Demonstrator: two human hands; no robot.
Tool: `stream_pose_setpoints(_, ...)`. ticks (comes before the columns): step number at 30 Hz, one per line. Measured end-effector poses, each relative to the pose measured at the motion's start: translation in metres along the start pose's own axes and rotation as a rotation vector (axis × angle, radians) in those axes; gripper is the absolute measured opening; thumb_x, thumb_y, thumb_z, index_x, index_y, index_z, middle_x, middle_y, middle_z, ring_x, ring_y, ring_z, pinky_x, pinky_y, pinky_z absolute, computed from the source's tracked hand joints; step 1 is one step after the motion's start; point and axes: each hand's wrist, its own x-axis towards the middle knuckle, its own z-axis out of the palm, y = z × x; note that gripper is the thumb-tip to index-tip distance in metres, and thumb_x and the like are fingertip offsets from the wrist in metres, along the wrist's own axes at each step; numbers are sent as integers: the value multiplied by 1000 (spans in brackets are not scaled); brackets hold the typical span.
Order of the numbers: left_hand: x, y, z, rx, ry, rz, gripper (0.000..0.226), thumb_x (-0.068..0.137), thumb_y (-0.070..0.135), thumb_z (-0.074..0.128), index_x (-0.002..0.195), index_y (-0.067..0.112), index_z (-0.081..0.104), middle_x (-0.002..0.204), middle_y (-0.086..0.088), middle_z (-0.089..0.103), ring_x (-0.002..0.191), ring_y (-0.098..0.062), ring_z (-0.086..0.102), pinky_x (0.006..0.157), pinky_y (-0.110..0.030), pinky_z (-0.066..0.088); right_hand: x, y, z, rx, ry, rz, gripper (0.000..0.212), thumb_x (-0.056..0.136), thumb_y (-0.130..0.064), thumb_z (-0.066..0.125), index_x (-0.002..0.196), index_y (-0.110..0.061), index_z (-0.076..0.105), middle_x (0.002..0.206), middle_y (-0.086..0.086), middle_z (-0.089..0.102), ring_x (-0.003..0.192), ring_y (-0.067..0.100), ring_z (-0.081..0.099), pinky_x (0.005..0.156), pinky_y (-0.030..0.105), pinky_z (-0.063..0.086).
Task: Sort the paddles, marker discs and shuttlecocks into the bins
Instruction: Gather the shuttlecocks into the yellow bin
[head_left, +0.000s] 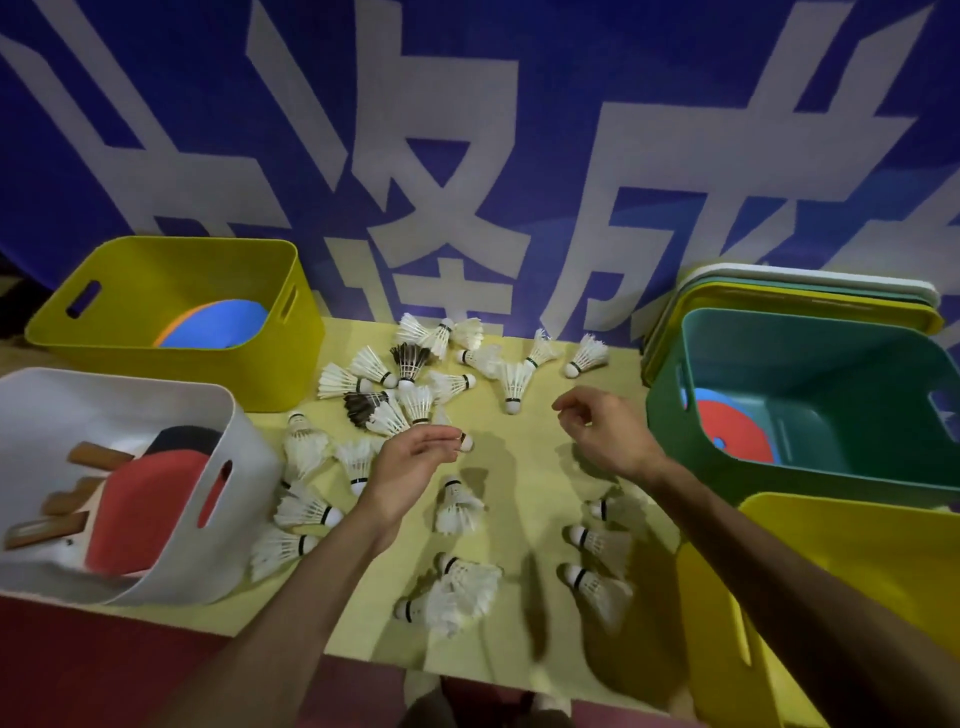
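Note:
Several white shuttlecocks (457, 506) lie scattered over the pale yellow table (524, 467), and two dark-feathered ones (410, 358) are among them. My left hand (408, 465) hovers at the centre, thumb and fingertips pinched on the cork end of one shuttlecock (465, 441). To its right, my right hand (605, 434) floats with its fingers loosely curled and holds nothing. Red paddles (140, 499) with wooden handles rest in the white bin (104, 387). Blue and orange marker discs (218, 325) sit in the far yellow bin (171, 249). A red disc (732, 431) lies in the green bin (779, 322).
A second yellow bin (857, 525) stands at the front right, under my right forearm. Stacked lids (810, 291) lean behind the green bin. A blue banner with large white characters (467, 130) backs the table. The table's front edge meets a red floor (104, 665).

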Motion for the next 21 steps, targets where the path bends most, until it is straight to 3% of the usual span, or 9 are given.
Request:
stream_pose_setpoints(6,19,-42,-28,99,-111,-73,19,91,11,59,104,21,69,108,3,68,104,-8,61,85,-22,46,-8,1,33,-49,1,190,24,93,-13,47,108,-16,66,110,5,68,89,16,60,73,23,43)
stream_pose_setpoints(10,29,-65,-26,257,-207,-66,20,91,16,61,111,18,65,113,1,63,100,-8,58,71,-16,44,-21,10,47,-82,46,308,22,93,-12,48,105,-14,67,109,8,69,88,21,63,69,25,46)
stream_pose_setpoints(12,36,-75,-22,366,-235,-20,33,88,19,66,120,13,60,119,-3,58,100,-14,57,75,-18,43,-31,14,53,-102,57,356,22,93,-12,49,106,-13,67,108,9,69,91,25,64,75,28,47)
stream_pose_setpoints(16,47,-100,-18,731,-344,147,62,84,31,69,138,23,41,128,-2,33,110,-13,45,90,-21,38,-52,22,63,-103,78,442,20,93,-13,50,105,-14,66,102,10,70,88,24,64,76,32,50)
stream_pose_setpoints(18,53,-107,-15,778,-346,156,59,85,31,69,137,23,44,126,-2,32,110,-17,48,92,-24,41,-60,25,65,-119,97,460,19,94,-15,51,105,-14,66,101,9,70,89,23,63,75,29,47)
stream_pose_setpoints(21,60,-110,-11,809,-276,201,36,93,23,59,128,18,55,121,-4,42,103,-23,55,90,-31,46,-69,28,63,-158,158,511,19,95,-18,51,104,-12,66,102,10,69,92,27,63,73,28,43)
